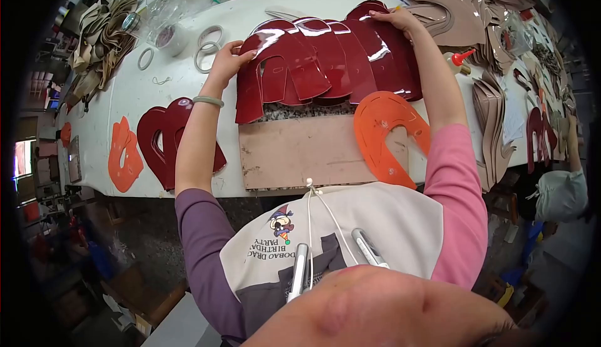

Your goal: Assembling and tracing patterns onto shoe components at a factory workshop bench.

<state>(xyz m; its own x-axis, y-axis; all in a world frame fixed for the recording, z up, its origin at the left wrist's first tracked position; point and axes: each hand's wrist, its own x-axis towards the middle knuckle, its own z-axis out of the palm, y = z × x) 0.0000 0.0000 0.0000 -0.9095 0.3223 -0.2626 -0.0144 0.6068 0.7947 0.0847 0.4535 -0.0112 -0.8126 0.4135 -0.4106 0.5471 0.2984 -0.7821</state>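
A row of overlapping glossy dark red leather pieces, arch-shaped where their outlines show, lies across the far middle of the table. My left hand grips the upper left edge of the leftmost piece, thumb on top and fingers partly hidden at its edge. At the far right end of the row, my right hand is closed on the top edge of a piece, its thumb laid over the shiny face. Below the row is a tan board. An orange arch-shaped template rests on the board's right end.
More dark red pieces and orange templates lie at the left. Tape rolls and a clear cup stand behind them. Beige leather pieces and a red-tipped bottle are on the right. Another person's sleeve shows far right.
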